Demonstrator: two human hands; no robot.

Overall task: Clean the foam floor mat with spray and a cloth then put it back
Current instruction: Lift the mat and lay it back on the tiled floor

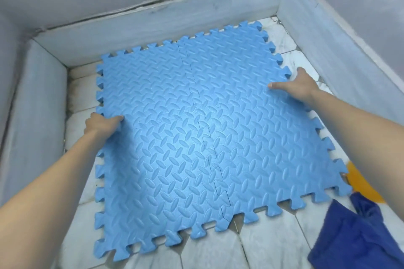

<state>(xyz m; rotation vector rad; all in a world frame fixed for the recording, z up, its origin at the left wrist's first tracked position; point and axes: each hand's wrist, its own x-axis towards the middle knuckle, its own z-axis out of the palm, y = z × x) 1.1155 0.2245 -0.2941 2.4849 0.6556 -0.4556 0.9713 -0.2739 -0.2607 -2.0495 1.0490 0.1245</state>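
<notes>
One head-worn camera looks forward and steeply down from above the foam mat (196, 129), close over it, facing the room's far corner walls (153, 28).

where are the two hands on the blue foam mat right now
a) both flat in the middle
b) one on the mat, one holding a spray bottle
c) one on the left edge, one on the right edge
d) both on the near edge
c: the left hand closes its grip on the left edge of the blue interlocking foam floor mat, and the right hand holds the right edge, thumb on top.
</notes>
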